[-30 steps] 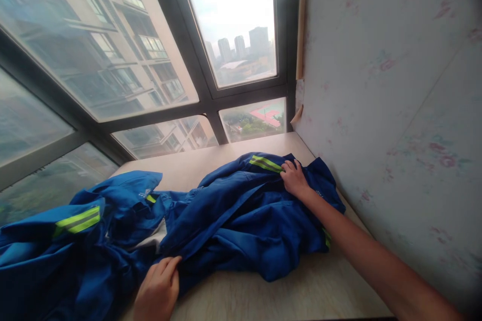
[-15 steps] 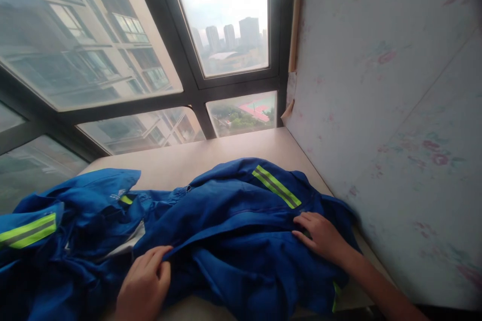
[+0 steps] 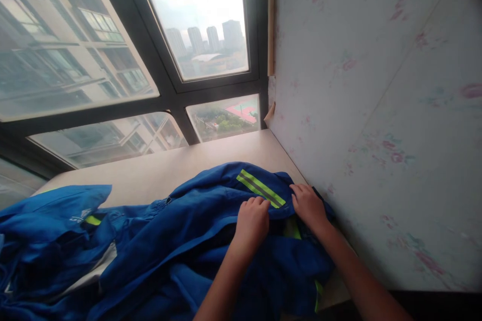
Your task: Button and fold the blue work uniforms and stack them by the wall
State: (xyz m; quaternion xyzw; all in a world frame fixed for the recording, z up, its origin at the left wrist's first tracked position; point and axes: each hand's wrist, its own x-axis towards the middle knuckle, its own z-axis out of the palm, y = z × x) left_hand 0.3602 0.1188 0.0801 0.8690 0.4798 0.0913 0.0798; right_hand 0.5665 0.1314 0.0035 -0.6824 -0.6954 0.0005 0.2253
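Blue work coveralls [image 3: 203,200] lie crumpled across the pale ledge, with a gathered waist and yellow-green reflective strips. My left hand [image 3: 253,218] is closed on the fabric just below the reflective strip [image 3: 261,188] on the leg. Close to the right end of that leg, my right hand [image 3: 309,204] has its fingers curled over the cloth beside the wall; its fingertips are partly hidden. Between the two hands the cloth is lifted a little, and another bit of yellow-green strip [image 3: 292,229] shows beneath. A white patch [image 3: 94,271] of lining or cloth shows at the left.
A pale ledge [image 3: 222,153] runs under the window [image 3: 199,20] with its dark frame [image 3: 165,80]. On the right a wall with flowered paper [image 3: 361,110] stands close to my right arm. Wallpaper peels at the corner by the frame.
My left hand has moved right, from the middle of the coveralls to the leg strip. My right hand has shifted up toward the leg's end. The view has turned slightly right.
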